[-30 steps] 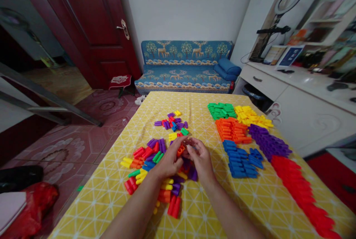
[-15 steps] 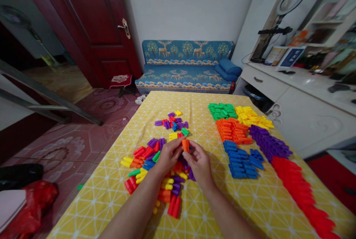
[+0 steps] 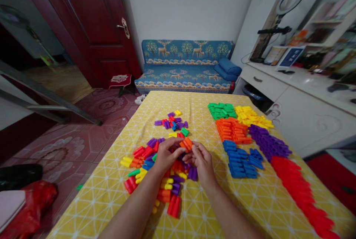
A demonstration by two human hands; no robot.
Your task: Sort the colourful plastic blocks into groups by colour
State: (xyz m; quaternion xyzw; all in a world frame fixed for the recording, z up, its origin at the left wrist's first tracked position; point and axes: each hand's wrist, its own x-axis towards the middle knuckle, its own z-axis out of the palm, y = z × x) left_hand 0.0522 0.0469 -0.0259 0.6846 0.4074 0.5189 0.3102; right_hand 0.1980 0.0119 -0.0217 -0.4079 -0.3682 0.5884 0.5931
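Both my hands meet over a mixed heap of plastic toy blocks (image 3: 147, 153) in several colours. Between them is an orange toy block (image 3: 186, 144) made of joined tubes, raised above the heap. My left hand (image 3: 168, 155) pinches its left side with thumb and fingers. On the other side, my right hand (image 3: 202, 159) has its thumb and fingertips on the block's right end. Purple blocks (image 3: 192, 173) lie just under my right hand, and a green block (image 3: 184, 132) lies beyond the fingers. The hands hide part of the heap.
Sorted groups lie on the right of the yellow tablecloth (image 3: 205, 209): green (image 3: 221, 111), yellow (image 3: 253, 117), orange (image 3: 232, 130), blue (image 3: 241, 160), purple (image 3: 268, 142) and red (image 3: 299, 190) blocks. A smaller mixed cluster (image 3: 174, 123) sits farther back. Behind stands a blue sofa (image 3: 183, 72).
The orange block has turned from upright to tilted, showing its tubes side by side. My right hand has shifted slightly right and its fingers have moved to the block's end.
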